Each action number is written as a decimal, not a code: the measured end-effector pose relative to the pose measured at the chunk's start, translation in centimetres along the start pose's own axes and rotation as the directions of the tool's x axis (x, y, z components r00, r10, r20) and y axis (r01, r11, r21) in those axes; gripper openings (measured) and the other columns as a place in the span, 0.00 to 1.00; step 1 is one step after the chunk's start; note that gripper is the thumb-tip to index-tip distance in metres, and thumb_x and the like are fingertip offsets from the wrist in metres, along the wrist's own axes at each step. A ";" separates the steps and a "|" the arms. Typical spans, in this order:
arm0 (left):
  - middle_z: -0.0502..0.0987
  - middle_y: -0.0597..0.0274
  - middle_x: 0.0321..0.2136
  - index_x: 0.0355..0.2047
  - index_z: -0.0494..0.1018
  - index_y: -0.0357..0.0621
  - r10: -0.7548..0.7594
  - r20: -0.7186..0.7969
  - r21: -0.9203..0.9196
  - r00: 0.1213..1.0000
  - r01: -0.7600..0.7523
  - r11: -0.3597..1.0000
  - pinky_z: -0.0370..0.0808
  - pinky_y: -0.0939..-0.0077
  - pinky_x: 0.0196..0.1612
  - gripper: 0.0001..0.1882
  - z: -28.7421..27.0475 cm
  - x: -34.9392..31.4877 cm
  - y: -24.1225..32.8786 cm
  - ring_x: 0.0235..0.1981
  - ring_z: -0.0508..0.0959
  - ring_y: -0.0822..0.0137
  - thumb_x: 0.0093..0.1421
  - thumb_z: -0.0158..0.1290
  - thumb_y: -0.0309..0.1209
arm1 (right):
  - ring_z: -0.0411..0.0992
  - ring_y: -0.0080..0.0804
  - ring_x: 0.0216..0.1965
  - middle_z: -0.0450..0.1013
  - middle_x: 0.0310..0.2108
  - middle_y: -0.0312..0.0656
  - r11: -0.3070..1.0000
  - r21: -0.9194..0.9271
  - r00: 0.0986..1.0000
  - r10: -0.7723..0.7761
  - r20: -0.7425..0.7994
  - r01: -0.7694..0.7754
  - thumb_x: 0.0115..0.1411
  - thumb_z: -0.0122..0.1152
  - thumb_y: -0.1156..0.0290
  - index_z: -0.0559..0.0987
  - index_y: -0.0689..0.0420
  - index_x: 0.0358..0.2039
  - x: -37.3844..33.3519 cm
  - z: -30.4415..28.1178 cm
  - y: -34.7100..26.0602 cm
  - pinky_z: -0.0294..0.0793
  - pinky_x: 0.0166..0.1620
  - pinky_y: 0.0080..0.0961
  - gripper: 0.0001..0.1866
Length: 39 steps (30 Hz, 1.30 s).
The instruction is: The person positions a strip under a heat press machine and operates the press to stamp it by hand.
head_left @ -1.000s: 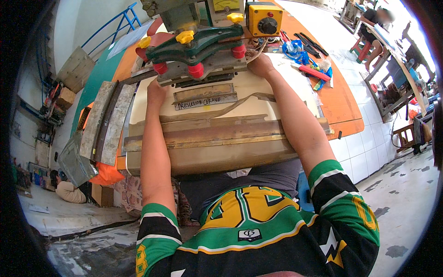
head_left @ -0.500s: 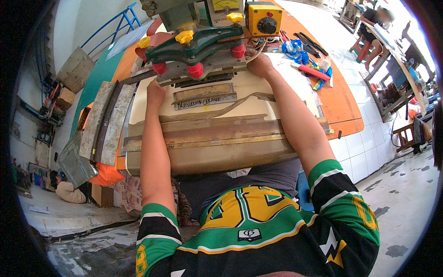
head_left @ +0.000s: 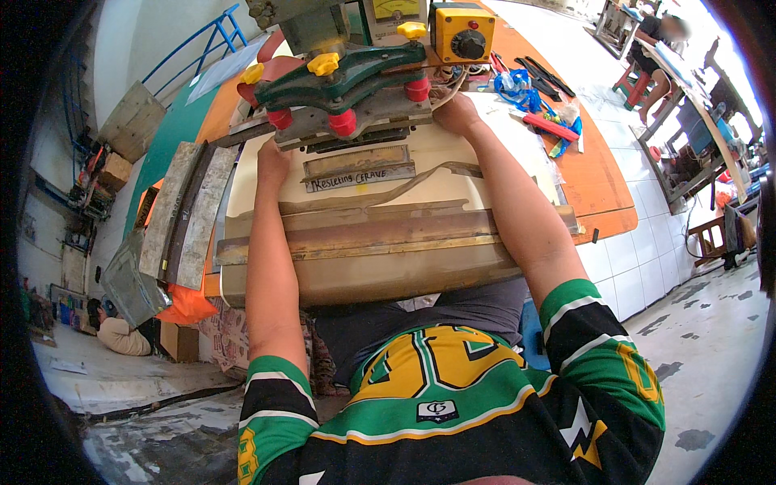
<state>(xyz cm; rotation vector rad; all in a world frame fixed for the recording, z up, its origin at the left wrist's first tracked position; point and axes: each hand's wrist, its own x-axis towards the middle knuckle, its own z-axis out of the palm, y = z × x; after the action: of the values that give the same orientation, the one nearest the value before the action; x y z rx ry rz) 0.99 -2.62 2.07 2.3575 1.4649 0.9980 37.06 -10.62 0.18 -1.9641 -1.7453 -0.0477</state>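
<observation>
Fingers' spread and grip unclear: two hands (head_left: 274,164) (head_left: 457,115) by one press (head_left: 347,90), three yellow knobs (head_left: 324,65).

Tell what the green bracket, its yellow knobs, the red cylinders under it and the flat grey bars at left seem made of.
Green bracket: likely cast metal under glossy paint, given its thick rounded arms and highlights.
Yellow knobs: probably moulded plastic, smooth, evenly coloured.
Red cylinders: plastic or rubber; the slight sheen leaves it open.
Flat grey bars: seemingly bare metal, dull and blotched.
</observation>
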 end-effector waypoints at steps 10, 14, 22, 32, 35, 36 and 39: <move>0.75 0.47 0.32 0.35 0.72 0.41 0.000 0.003 -0.027 1.000 0.000 1.000 0.71 0.66 0.37 0.11 0.2 0.2 -0.9 0.39 0.73 0.49 0.53 0.50 0.33 | 0.71 0.50 0.34 0.73 0.33 0.51 0.999 0.044 1.000 -0.014 -0.009 0.014 0.49 0.47 0.70 0.72 0.52 0.40 -0.1 0.0 -0.2 0.70 0.37 0.40 0.16; 0.75 0.47 0.33 0.36 0.72 0.42 -0.074 0.005 0.009 0.997 0.074 0.997 0.71 0.66 0.38 0.11 0.1 0.1 0.1 0.39 0.73 0.49 0.53 0.50 0.33 | 0.71 0.50 0.35 0.72 0.33 0.51 0.999 0.034 1.000 -0.007 -0.004 0.007 0.50 0.47 0.69 0.72 0.51 0.41 0.3 0.6 0.6 0.70 0.38 0.40 0.16; 0.75 0.47 0.34 0.37 0.72 0.42 -0.014 0.016 -0.029 1.000 0.014 0.999 0.71 0.67 0.38 0.12 0.5 0.3 -1.2 0.40 0.74 0.50 0.53 0.50 0.33 | 0.71 0.46 0.38 0.73 0.36 0.46 0.998 0.029 0.999 0.049 0.014 -0.049 0.53 0.46 0.61 0.74 0.49 0.37 -0.1 -0.3 -0.5 0.70 0.39 0.39 0.14; 0.75 0.47 0.33 0.37 0.72 0.42 -0.051 0.015 0.017 0.999 0.051 0.999 0.71 0.67 0.38 0.12 -0.2 -0.1 0.3 0.39 0.74 0.50 0.53 0.50 0.32 | 0.71 0.46 0.38 0.73 0.36 0.47 0.999 0.019 1.000 0.031 0.005 -0.031 0.51 0.48 0.62 0.74 0.49 0.38 0.0 0.1 0.1 0.71 0.39 0.39 0.14; 0.75 0.47 0.33 0.37 0.72 0.42 -0.036 0.012 -0.005 0.999 0.036 0.999 0.71 0.66 0.38 0.12 -0.1 0.0 0.1 0.39 0.74 0.50 0.53 0.51 0.33 | 0.71 0.47 0.37 0.73 0.35 0.48 0.999 0.035 1.000 0.019 -0.020 -0.018 0.51 0.48 0.63 0.74 0.50 0.38 0.1 0.2 0.2 0.71 0.39 0.39 0.14; 0.75 0.47 0.33 0.37 0.72 0.42 -0.036 0.011 -0.005 0.999 0.036 0.999 0.71 0.66 0.38 0.12 -0.1 0.0 0.0 0.39 0.74 0.50 0.53 0.51 0.33 | 0.71 0.47 0.37 0.73 0.35 0.48 0.999 0.029 1.000 0.020 -0.015 -0.019 0.51 0.48 0.63 0.74 0.50 0.38 0.1 0.2 0.1 0.71 0.39 0.39 0.14; 0.75 0.47 0.33 0.37 0.72 0.42 -0.051 0.020 0.009 0.999 0.051 0.999 0.71 0.66 0.38 0.12 -0.1 0.0 0.0 0.39 0.74 0.50 0.53 0.50 0.33 | 0.71 0.49 0.36 0.73 0.33 0.50 1.000 0.030 1.000 -0.003 -0.014 0.003 0.50 0.48 0.66 0.73 0.53 0.37 0.1 0.2 0.1 0.70 0.38 0.40 0.13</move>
<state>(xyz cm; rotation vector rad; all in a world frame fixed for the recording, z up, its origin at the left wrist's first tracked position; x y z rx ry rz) 0.88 -2.67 2.17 2.3169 1.5165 0.9548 37.13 -10.48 -0.05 -1.9353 -1.7304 -0.0362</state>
